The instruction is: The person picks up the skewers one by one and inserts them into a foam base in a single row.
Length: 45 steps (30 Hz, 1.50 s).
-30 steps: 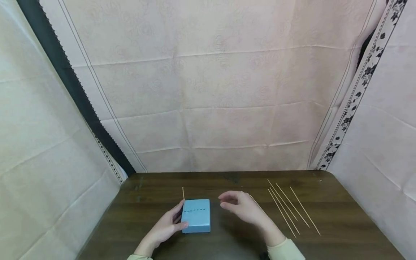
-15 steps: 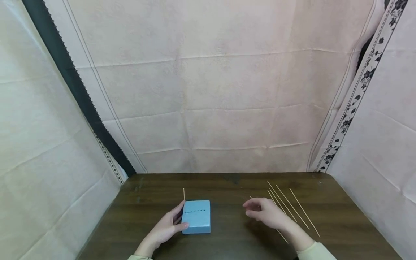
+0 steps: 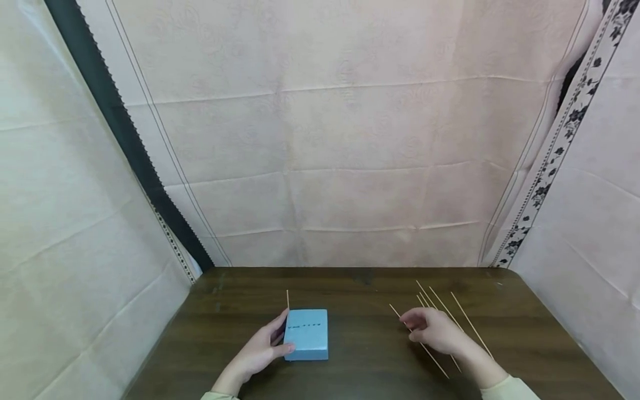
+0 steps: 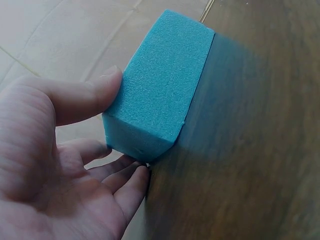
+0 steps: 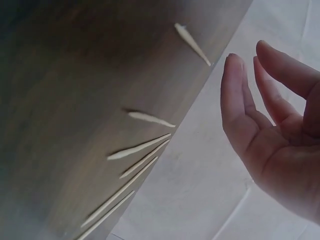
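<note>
A light blue foam block (image 3: 306, 333) rests on the dark wooden table, with a row of small dark marks across its top. My left hand (image 3: 262, 350) grips its left side, thumb at the near corner and fingers round behind, as the left wrist view shows with the block (image 4: 165, 70) beyond the thumb. A thin stick (image 3: 287, 299) stands up at the block's far left corner. Over the loose sticks on the right is my right hand (image 3: 437, 333), its fingers gently bent and holding nothing. One stick (image 3: 434, 360) runs beneath its fingertips.
Several more thin wooden sticks (image 3: 471, 322) lie slantwise on the right half of the table (image 3: 360, 378), partly hidden by the right hand and forearm. Pale cloth (image 3: 370, 133) hangs behind the table and on both sides.
My right hand has moved right, from near the block to above the loose sticks. My left hand keeps its hold on the foam block in the same place.
</note>
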{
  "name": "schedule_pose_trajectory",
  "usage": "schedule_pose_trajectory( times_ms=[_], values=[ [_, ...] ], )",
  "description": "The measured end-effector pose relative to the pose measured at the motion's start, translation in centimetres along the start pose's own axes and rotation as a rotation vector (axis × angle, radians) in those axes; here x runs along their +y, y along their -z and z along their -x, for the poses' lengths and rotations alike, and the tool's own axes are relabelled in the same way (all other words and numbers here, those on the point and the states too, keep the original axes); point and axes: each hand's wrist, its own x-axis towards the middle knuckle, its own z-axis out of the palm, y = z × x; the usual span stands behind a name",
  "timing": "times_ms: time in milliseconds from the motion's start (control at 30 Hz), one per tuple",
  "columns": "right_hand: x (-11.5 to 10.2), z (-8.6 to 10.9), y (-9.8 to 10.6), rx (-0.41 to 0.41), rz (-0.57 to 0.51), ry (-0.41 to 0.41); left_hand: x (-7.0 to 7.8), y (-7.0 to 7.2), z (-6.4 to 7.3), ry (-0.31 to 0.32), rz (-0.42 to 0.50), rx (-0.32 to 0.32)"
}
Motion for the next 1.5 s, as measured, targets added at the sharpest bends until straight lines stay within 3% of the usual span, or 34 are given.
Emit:
schedule_pose_trajectory(
  times_ms=[467,833,1267,1500],
  values=[
    [0.8,-0.3,0.0,0.031,0.079,-0.110,-0.1,-0.2,0.1,0.016,-0.013,0.014],
    [1.3,-0.4,-0.7,0.039,0.090,-0.119,0.3,-0.1,0.0,0.019,-0.018,0.011],
    [1.3,-0.4,-1.1,0.001,-0.081,-0.185,0.0,0.0,-0.1,0.009,-0.021,0.011],
    [1.3,-0.4,-1.2,0.003,-0.080,-0.198,-0.1,0.0,0.0,0.021,-0.021,0.019]
  ],
)
